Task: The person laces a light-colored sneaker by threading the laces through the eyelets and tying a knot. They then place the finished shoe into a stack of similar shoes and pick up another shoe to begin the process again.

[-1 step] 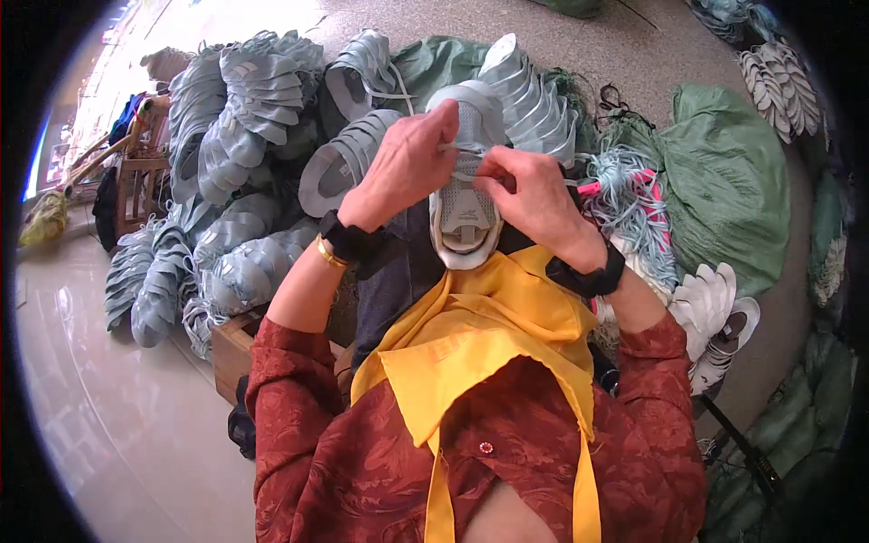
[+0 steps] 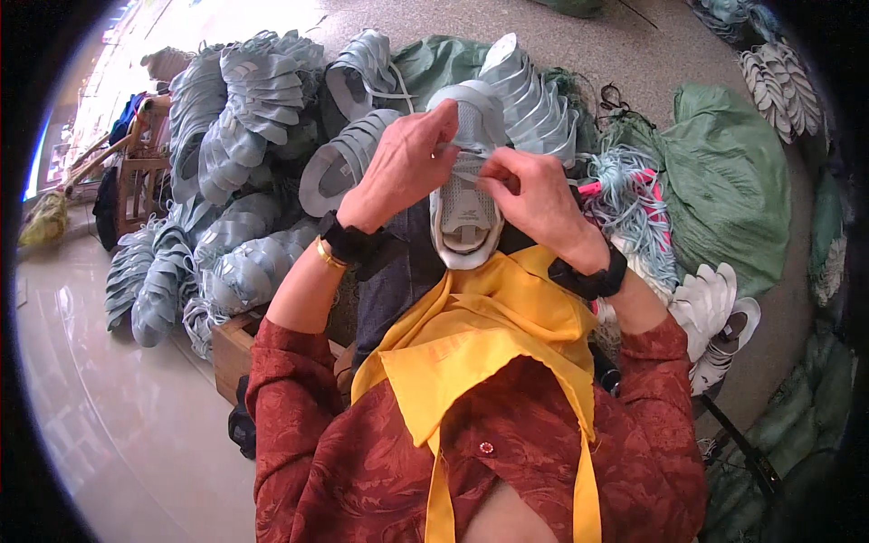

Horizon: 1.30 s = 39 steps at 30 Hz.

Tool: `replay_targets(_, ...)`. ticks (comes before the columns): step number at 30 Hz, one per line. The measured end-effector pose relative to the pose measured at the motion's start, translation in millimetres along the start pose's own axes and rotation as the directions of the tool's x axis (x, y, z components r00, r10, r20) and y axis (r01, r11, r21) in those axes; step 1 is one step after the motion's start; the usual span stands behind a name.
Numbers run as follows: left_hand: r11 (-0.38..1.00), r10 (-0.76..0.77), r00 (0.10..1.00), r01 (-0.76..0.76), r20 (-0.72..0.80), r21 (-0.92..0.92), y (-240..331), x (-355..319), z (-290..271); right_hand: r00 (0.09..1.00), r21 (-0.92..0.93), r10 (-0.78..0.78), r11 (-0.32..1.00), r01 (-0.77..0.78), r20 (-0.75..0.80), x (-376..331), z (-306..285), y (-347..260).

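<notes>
A pale grey shoe upper [image 2: 478, 210] rests above my lap, between my two hands. A thin pale shoelace [image 2: 471, 154] crosses its middle from one hand to the other. My left hand [image 2: 398, 167] is closed at the left side of the upper, its fingers pinching the lace. On the right, my right hand [image 2: 539, 195] pinches the lace between thumb and forefinger, close over the upper. The fingertips partly hide the lace.
Stacks of nested grey-blue shoe uppers [image 2: 262, 90] lie to the left, with more uppers [image 2: 529, 100] beyond my hands. Bundled laces [image 2: 625, 195] and a green sack [image 2: 724, 181] are on the right. A wooden box [image 2: 231, 357] stands near my left elbow; a yellow apron [image 2: 489, 317] covers my lap.
My right hand has shifted very slightly to the right, and the fingers of my left hand have moved a little. The shoe upper stays in place.
</notes>
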<state>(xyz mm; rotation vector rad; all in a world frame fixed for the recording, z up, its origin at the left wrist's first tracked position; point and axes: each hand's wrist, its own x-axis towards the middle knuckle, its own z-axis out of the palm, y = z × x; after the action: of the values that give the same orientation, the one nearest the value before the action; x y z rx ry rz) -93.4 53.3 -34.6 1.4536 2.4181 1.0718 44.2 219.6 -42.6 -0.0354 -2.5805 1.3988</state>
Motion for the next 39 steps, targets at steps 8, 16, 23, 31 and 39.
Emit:
replay_targets(8,0.979,0.004,0.991,0.023,-0.134,0.201,5.1,-18.0,4.8,0.999,0.030,0.051,0.998,-0.052,0.017,-16.4,-4.7,0.3)
replay_targets(16,0.959,-0.233,0.963,0.250,-0.132,0.130,18.1,-22.4,7.1,0.999,0.019,0.026,0.999,-0.026,-0.030,-17.8,-7.5,7.4)
replay_targets(23,0.951,-0.291,0.943,0.303,-0.158,0.057,14.5,-29.3,16.7,0.994,-0.055,0.103,0.993,-0.102,0.030,-20.5,-34.5,-5.2)
replay_targets(31,0.966,-0.248,0.940,0.259,-0.235,0.013,16.4,-28.0,22.2,1.000,-0.110,-0.024,0.994,0.025,0.015,-26.9,-22.8,6.6)
replay_targets(39,0.955,-0.294,0.943,0.283,-0.156,-0.088,23.4,-32.4,27.1,0.994,-0.195,-0.103,0.976,0.093,-0.043,-41.2,-32.7,1.3)
